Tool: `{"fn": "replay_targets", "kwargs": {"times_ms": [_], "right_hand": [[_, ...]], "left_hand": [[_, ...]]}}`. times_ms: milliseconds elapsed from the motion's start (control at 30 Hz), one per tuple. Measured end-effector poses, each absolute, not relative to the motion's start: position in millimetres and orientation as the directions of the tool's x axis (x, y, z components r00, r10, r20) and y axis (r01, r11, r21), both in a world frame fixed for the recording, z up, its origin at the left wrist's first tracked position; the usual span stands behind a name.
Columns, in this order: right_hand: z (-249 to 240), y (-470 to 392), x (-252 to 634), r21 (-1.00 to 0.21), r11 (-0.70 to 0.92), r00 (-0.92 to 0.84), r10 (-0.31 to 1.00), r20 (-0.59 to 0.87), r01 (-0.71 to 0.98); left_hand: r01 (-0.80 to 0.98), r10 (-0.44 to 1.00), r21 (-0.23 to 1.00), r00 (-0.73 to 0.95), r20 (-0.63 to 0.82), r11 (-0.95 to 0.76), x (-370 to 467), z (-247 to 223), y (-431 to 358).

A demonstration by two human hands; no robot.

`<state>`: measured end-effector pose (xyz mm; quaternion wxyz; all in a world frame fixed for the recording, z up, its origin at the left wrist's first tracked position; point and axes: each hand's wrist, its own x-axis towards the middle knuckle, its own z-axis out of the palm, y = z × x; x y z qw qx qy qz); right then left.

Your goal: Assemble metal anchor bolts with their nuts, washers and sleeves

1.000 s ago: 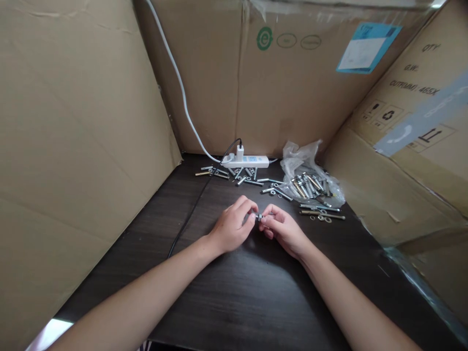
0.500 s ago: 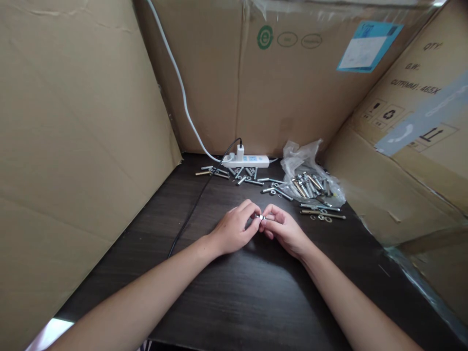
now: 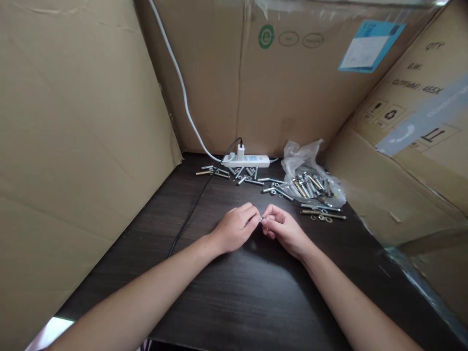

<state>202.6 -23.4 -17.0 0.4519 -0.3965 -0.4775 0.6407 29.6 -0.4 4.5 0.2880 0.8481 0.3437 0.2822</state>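
My left hand point(image 3: 237, 226) and my right hand point(image 3: 281, 226) meet fingertip to fingertip over the table, both closed in a pinch. Between them shows a small shiny bit of a bolt point(image 3: 262, 219); the fingers cover most of it. The left fingers curl over its nut end, while the right thumb and forefinger grip the other end. Beyond the hands lie loose bolts point(image 3: 253, 182), metal sleeves, nuts and washers. To the right, a clear plastic bag point(image 3: 300, 153) lies open with several expansion bolts point(image 3: 310, 185) in it.
A white power strip point(image 3: 261, 164) with a plugged-in charger point(image 3: 240, 152) sits at the back. Its black cable point(image 3: 193, 209) crosses the dark table point(image 3: 234, 302) left of my hands. Cardboard walls point(image 3: 204, 97) enclose the left, back and right. More loose parts point(image 3: 321, 214) lie before the bag.
The left fingers have shifted slightly and now cover the nut that showed between the hands. Both hands stay in nearly the same place.
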Motion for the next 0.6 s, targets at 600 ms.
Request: {"fn": "replay_targets", "kwargs": {"times_ms": [600], "right_hand": [[-11.9,-25.5,198.3,-0.957,-0.233,-0.235,0.953,-0.19,-0.172]], "left_hand": [[0.389,0.72,0.661,0.602,0.345,-0.642,31.4,4.7,-2.7]]}}
